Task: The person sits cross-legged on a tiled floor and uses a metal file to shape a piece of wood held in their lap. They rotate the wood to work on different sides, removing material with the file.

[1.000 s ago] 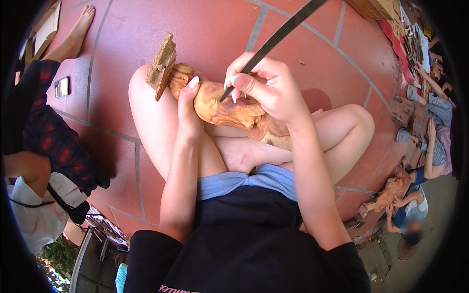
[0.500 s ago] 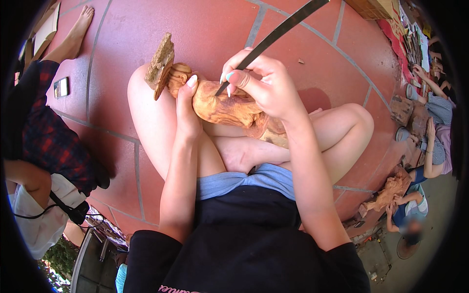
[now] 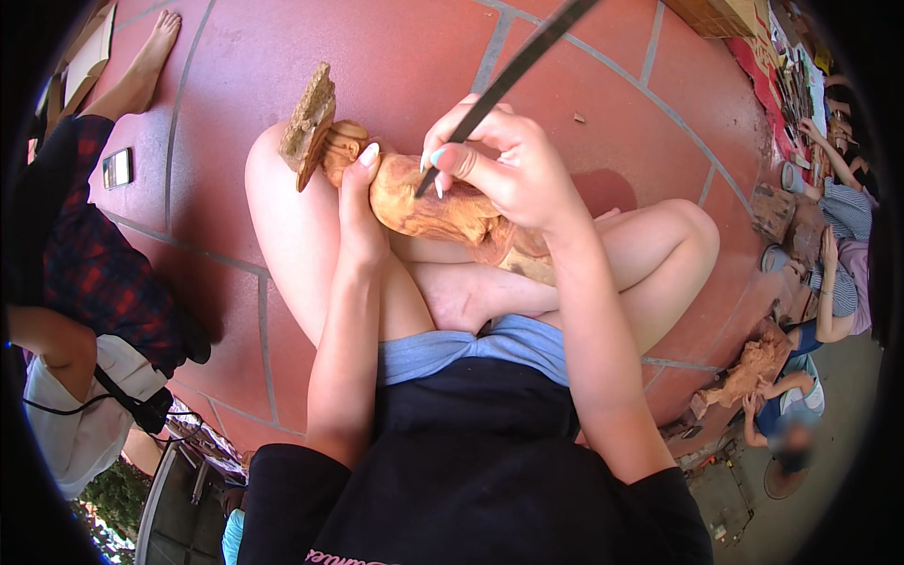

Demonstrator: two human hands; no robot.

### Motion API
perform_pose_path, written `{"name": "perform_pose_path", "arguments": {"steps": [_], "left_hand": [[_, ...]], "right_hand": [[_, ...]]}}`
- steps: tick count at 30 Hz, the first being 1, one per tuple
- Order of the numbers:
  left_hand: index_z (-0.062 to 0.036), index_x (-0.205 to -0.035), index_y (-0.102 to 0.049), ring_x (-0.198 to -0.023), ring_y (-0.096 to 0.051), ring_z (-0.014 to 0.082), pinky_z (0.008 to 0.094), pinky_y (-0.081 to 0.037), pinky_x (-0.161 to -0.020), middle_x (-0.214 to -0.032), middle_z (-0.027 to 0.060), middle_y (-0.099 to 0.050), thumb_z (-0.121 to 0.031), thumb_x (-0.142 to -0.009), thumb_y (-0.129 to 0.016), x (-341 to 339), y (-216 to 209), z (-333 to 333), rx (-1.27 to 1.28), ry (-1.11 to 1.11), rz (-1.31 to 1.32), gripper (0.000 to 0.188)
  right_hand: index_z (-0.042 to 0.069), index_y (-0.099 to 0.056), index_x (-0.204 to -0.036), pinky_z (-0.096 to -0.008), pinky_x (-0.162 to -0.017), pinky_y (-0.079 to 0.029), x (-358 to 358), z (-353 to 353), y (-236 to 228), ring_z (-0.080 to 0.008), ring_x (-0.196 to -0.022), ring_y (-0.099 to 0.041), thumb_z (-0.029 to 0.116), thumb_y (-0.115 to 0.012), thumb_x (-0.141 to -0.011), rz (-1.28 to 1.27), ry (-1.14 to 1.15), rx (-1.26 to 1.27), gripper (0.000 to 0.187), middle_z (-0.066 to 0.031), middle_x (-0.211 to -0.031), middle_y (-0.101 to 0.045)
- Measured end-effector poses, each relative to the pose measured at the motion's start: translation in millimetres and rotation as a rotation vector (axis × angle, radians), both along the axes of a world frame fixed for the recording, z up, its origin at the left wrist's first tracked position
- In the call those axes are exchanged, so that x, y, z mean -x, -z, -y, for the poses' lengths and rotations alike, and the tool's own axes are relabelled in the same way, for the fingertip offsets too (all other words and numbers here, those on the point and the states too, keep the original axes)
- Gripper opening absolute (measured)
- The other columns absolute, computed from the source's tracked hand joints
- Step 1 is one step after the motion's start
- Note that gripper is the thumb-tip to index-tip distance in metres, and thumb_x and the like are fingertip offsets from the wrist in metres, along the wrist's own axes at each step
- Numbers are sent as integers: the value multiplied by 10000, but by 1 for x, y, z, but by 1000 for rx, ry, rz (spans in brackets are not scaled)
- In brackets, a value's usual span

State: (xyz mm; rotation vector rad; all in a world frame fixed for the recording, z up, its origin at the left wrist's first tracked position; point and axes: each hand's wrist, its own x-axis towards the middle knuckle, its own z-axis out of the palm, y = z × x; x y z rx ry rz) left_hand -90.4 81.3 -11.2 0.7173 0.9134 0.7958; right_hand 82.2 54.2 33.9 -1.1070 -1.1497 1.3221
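carved wooden figure [image 3: 428, 209] over the person's crossed legs [image 3: 659, 256] toward twelve o'clock, left hand [image 3: 360, 202], fingers gripping its ten o'clock end, right hand [image 3: 516, 169], fingers pinching a dark flat tool [image 3: 516, 71], tip on wood

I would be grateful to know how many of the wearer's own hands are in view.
2: the left hand holds the wooden carving, and the right hand holds a dark strip above it. Part of the left hand is hidden.
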Motion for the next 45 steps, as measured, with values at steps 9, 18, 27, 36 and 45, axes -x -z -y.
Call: {"name": "perform_pose_path", "arguments": {"steps": [9,18,27,36,45], "left_hand": [[-33,-887,-576,-773,-575,151,294,-455,-751,-827,79,-616,-382,-895,-450,-1,-1,1,-21,-18,-1,371],[-16,-854,-527,-786,-571,190,305,-452,-757,-819,106,-586,-390,-872,-458,-9,-24,5,101,-71,-48,381],[7,-831,-504,-805,-590,239,345,-475,-751,-819,159,-587,-536,-789,-505,2,-19,14,-46,20,-2,544],[3,-868,-501,-831,-592,248,353,-480,-769,-850,166,-584,-502,-802,-523,0,-17,13,-4,6,39,510],[-2,-908,-517,-855,-588,248,357,-474,-788,-882,162,-591,-487,-817,-513,4,-6,13,30,8,103,493]], "right_hand": [[-25,-630,-844,-259,-588,-481,7,-1,3,-117,-613,-598,104,-671,-850,-87,126,-8,136,-57,-757,-584],[-27,-621,-961,-224,-516,-427,6,13,-22,-74,-564,-498,100,-557,-934,-277,408,69,145,-42,-743,-588],[-86,-550,-1004,-273,-707,-556,15,66,-45,-194,-775,-684,-17,-551,-903,-299,427,96,123,-151,-819,-668],[-21,-648,-868,-304,-564,-485,21,55,-21,-238,-666,-626,-5,-695,-750,346,357,-340,128,-114,-776,-636],[-32,-645,-878,-304,-535,-469,29,51,-19,-215,-618,-598,-58,-705,-716,490,341,-435,175,-125,-793,-632]]}}
